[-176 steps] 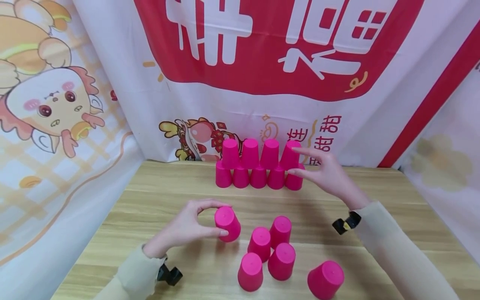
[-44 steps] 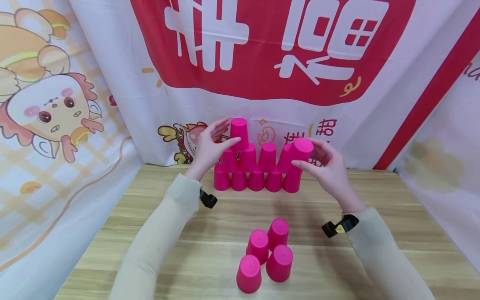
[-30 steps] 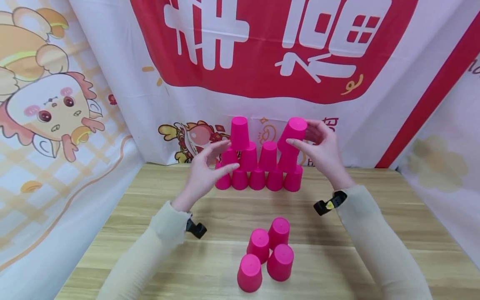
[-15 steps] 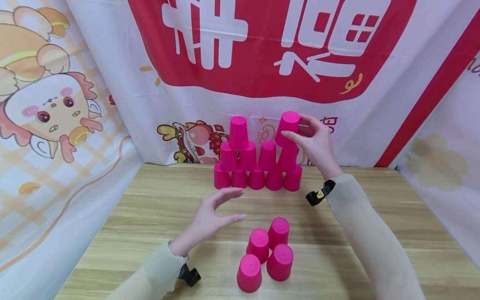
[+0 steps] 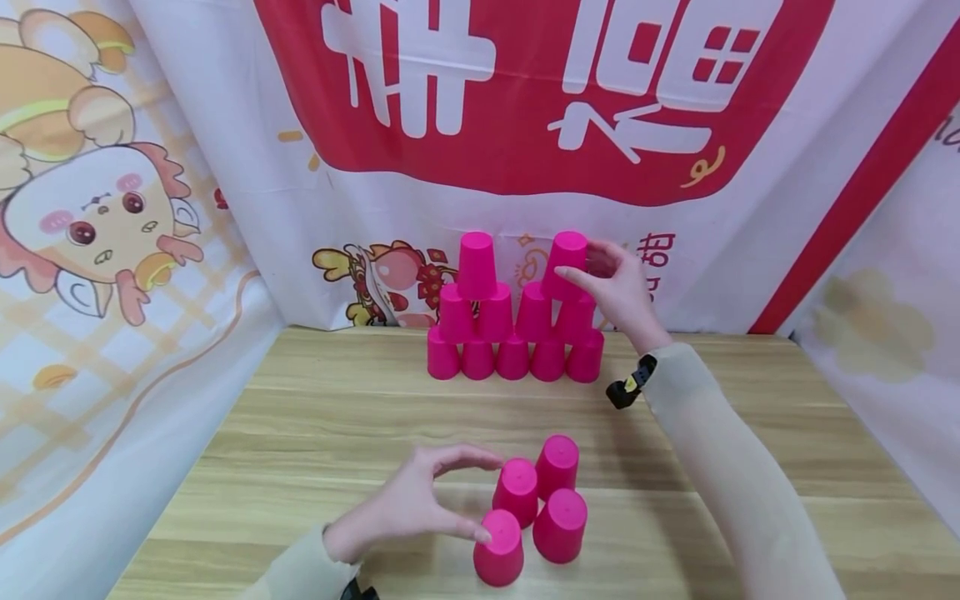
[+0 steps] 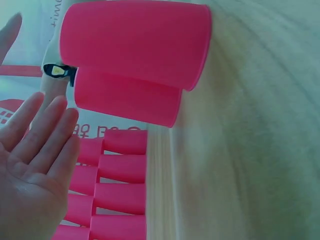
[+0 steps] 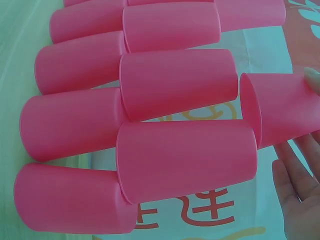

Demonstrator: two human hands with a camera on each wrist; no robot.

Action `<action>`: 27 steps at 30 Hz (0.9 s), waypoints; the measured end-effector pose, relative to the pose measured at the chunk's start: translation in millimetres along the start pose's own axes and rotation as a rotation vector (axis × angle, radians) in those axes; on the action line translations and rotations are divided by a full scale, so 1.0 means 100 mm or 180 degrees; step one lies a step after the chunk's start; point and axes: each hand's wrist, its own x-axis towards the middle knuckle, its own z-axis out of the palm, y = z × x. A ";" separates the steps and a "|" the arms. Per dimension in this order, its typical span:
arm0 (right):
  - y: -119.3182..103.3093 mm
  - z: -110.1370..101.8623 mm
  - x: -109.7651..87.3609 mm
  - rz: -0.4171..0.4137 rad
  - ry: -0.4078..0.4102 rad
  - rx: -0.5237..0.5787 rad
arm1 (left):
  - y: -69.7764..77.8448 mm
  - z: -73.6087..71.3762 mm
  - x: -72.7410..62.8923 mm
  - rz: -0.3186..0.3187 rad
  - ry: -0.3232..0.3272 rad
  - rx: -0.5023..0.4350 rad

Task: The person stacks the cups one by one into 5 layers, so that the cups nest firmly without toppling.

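Pink cups stand upside down in a stepped wall [image 5: 513,358] at the back of the table, with several in the bottom row and several above. A lone cup [image 5: 477,265] tops its left side. My right hand [image 5: 621,292] grips another cup [image 5: 566,265] between thumb and fingers at that third level, over the right side. In the right wrist view, this held cup [image 7: 287,107] has its rim close against the cups below; full contact is unclear. My left hand [image 5: 408,504] is spread beside a loose front cup [image 5: 498,550] and a cup behind it [image 5: 516,492], not gripping either.
Two more loose cups, one behind [image 5: 558,467] and one to the right [image 5: 561,527], complete the near group on the wooden table [image 5: 330,425]. A printed cloth backdrop [image 5: 390,200] hangs right behind the wall, with side cloths left and right.
The left hand has let go of the upper left cup and come down to the loose cups. The right hand has raised its cup and shifted it leftward onto the third level.
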 end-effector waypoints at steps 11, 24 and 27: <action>0.02 0.04 0.07 0.0227 -0.0062 -0.0100 | -0.05 0.02 -0.06 -0.0051 -0.0032 -0.0012; -0.02 0.00 -0.04 -0.0058 0.0026 -0.0046 | -0.13 0.06 -0.09 -0.0061 -0.0343 -0.0064; -0.04 -0.06 -0.09 -0.0147 0.0022 -0.0075 | -0.14 0.08 -0.07 -0.0030 -0.0429 -0.0051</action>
